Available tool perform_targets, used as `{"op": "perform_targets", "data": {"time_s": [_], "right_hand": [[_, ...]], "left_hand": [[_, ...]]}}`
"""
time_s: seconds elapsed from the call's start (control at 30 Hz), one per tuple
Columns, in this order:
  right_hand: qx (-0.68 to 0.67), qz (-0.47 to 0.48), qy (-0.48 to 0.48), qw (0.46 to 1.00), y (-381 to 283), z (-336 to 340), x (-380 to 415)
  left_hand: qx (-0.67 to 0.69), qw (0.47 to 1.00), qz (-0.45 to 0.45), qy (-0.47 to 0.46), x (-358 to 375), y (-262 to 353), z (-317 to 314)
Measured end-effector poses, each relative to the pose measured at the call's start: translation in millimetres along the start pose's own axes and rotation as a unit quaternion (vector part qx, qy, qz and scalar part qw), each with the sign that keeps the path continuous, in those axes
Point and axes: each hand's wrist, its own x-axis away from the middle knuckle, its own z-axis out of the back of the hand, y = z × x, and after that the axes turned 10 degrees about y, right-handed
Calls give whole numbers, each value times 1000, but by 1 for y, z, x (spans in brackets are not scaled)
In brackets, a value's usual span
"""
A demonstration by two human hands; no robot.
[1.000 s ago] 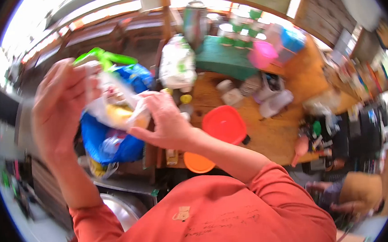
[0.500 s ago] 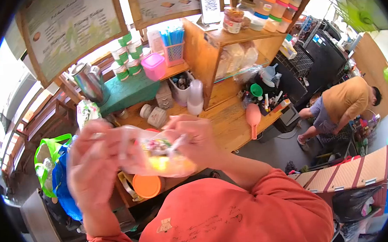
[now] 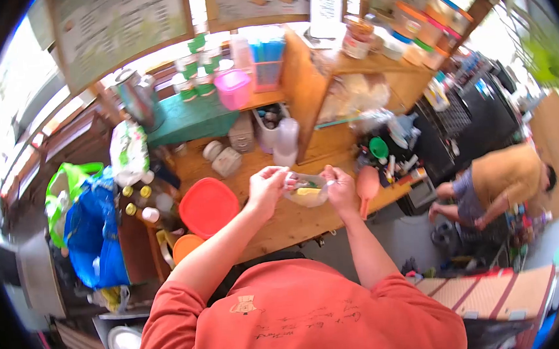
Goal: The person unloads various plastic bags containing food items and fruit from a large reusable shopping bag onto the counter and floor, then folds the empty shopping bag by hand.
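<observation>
The left grip (image 3: 269, 189) was pinching one side of a small clear plastic bag (image 3: 306, 200), fingertips drawn together at its upper edge. The right grip (image 3: 342, 193) was pinching the opposite side, so the bag hung between the two, raised in front of the body over the counter (image 3: 290, 228). A yellow filling (image 3: 308, 191) showed inside, with bits of green beside it; what it was could not be told. The step in hand looked like handling the bag's mouth, held stretched between both grips, though whether it was open or closed was too small to tell. From this hold, the next move would call for both pinches staying firm and level, since a slip on either side could tip the filling.

Beyond the grips stood a pale bottle (image 3: 286, 144), apart from the bag. A red lid (image 3: 209, 207) lay to the left of the left grip, with an orange lid (image 3: 187, 246) nearer the body. Just beside the right grip, on its outer side, lay a pink scoop (image 3: 367, 184).
</observation>
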Motion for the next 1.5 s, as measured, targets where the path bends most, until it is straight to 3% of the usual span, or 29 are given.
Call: {"op": "perform_targets", "data": {"time_s": [0.13,0.2,0.33,0.43,0.47,0.53,0.57,0.63,0.67,0.77,0.8,0.83,0.87,0.93,1.0,1.17,1.3,1.43,1.5], "right_hand": [[17,9,-42,999,36,-21,-10],[6,-18,-6,1000,61,-35,-10],[44,-25,-39,998,74,-47,-22],[248,60,-100,962,28,-50,-19],[250,63,-102,961,29,-53,-20],[338,190,-168,906,37,-52,-21],[341,193,-170,904,39,-53,-20],[437,169,-274,840,43,-56,-17],[504,155,-327,784,43,-55,-16],[607,129,-488,613,53,-64,-15],[598,97,-499,619,71,-62,-17],[587,151,-514,607,78,-61,-16],[588,103,-492,633,67,-65,-11],[614,100,-508,595,53,-77,2],[601,91,-421,673,37,-75,16],[619,77,-423,657,30,-75,27],[624,47,-411,663,26,-74,32],[614,59,-389,685,24,-70,40],[607,66,-410,677,26,-68,39]], "left_hand": [[-178,984,-30,5,3,2,35],[-193,978,-76,-8,23,31,56],[-270,944,-184,-39,90,128,111],[-279,931,-233,38,139,197,172],[-303,916,-251,79,154,219,195],[-304,896,-289,145,176,252,251],[-326,879,-284,201,184,266,277],[-395,821,-309,271,184,274,360],[-514,732,-294,337,192,279,390],[-742,561,-217,295,202,264,478],[-801,505,-194,257,210,255,504],[-816,508,-89,262,218,254,508],[-820,509,15,261,217,254,500],[-804,531,113,242,220,262,490],[-803,537,129,224,225,269,482],[-782,594,75,172,238,285,478],[-778,612,91,110,231,279,481],[-788,592,97,137,211,268,501],[-669,726,135,84,203,276,510]]}}
